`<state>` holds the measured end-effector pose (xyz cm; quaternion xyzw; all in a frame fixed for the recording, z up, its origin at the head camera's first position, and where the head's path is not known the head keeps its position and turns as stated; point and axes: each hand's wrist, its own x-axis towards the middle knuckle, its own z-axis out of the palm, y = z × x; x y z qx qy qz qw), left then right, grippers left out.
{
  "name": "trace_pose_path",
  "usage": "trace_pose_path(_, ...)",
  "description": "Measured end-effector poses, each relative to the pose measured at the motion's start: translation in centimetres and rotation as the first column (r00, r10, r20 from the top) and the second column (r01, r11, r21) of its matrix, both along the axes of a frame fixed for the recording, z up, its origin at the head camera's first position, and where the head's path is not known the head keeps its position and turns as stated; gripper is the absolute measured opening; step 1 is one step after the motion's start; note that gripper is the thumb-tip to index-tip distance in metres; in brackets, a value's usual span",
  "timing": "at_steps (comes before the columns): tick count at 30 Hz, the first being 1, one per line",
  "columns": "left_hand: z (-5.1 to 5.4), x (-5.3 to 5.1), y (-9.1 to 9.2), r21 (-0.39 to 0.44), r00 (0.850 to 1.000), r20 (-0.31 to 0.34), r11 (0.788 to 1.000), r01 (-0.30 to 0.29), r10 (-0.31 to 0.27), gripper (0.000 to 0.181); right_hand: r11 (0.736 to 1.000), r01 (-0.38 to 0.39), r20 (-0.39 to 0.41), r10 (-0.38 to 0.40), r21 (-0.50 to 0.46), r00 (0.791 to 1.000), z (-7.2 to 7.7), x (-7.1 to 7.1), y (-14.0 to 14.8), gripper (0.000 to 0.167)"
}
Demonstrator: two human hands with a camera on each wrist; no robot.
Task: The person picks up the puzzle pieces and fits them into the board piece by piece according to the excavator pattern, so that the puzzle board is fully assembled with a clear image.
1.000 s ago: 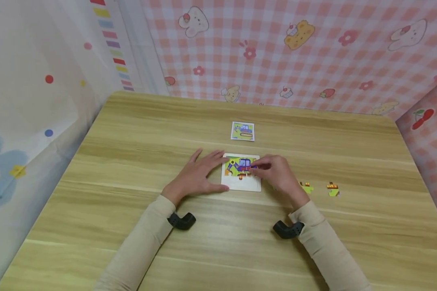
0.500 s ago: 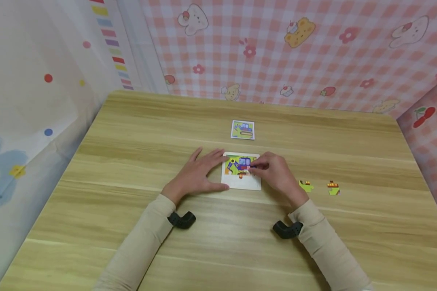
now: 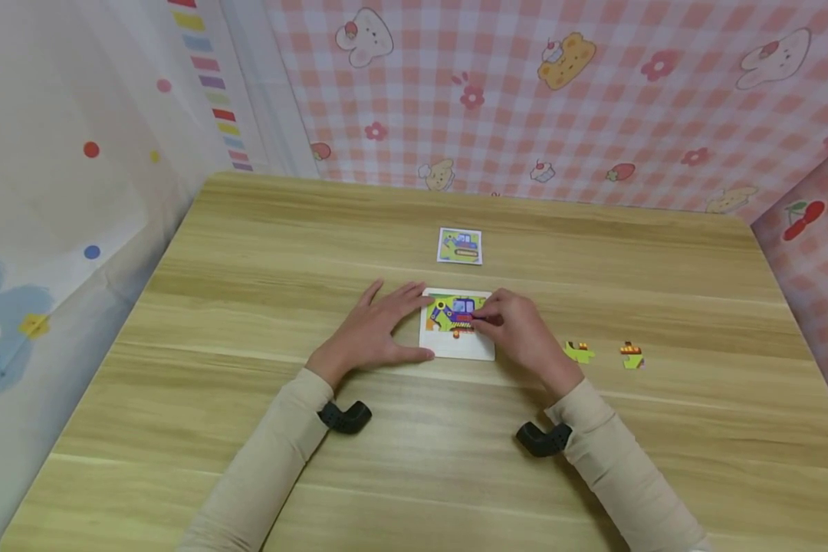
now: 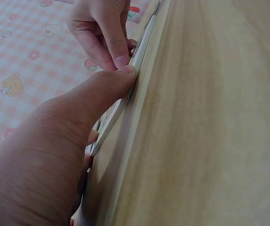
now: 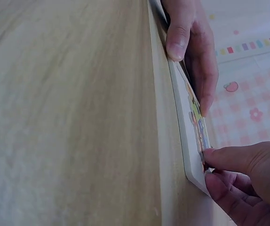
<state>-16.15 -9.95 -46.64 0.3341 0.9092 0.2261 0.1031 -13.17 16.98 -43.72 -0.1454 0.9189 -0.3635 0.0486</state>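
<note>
In the head view, a white puzzle board (image 3: 455,349) lies mid-table, its upper part filled with an excavator picture. My left hand (image 3: 366,331) rests at its left side with fingers spread. The left thumb touches the near left corner, and the fingertips lie by the far left corner. At the board's right side, my right hand (image 3: 524,331) pinches a small puzzle piece (image 5: 205,165) between thumb and fingers, low against the picture. Those fingers hide most of the piece. Two loose puzzle pieces, one green and brown (image 3: 579,353), one with orange dots (image 3: 632,356), lie to the right.
Beyond the board lies a small picture card (image 3: 460,246) showing an excavator. The wooden table (image 3: 414,475) reaches back to a pink checked cloth (image 3: 524,115). A white cloth (image 3: 76,199) hangs along the left side. Black curved devices (image 3: 346,418) sit at both wrists.
My right fingertips have shifted slightly at the picture's right part, and more of the red area shows beside them. The left hand and the board stay in place.
</note>
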Motion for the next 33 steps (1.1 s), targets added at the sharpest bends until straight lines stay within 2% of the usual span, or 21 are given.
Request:
trace_pose_path(5,0.1,0.0,-0.1,0.008,1.000,-0.001,1.000,-0.001,0.001,0.094,0.997,-0.052,-0.041,0.054,0.066,0.998,0.2,0.2,-0.2,0.013)
trace_pose_path(10,0.1,0.0,-0.2,-0.002,1.000,-0.007,1.000,-0.001,0.001,0.094,0.972,-0.124,-0.080,0.143,0.202,0.987,0.7,0.2,-0.4,0.017)
trace_pose_path(13,0.2,0.0,-0.2,-0.007,1.000,-0.010,1.000,-0.001,0.001,0.094,0.965,-0.154,-0.074,0.173,0.214,0.982,1.0,0.1,-0.1,0.016)
trace_pose_path(17,0.2,0.0,-0.1,-0.003,1.000,-0.006,1.000,0.003,-0.003,0.094,0.965,-0.166,-0.058,0.181,0.202,0.982,1.2,0.1,0.4,0.014)
trace_pose_path(24,0.1,0.0,0.0,-0.004,1.000,-0.010,1.000,0.009,-0.009,0.095,0.967,-0.141,-0.076,0.161,0.214,0.984,1.3,0.3,0.5,0.010)
trace_pose_path(33,0.0,0.1,0.1,-0.004,1.000,-0.003,1.000,0.001,-0.001,0.094,0.950,-0.157,-0.076,0.184,0.271,0.980,1.8,0.5,0.2,0.010)
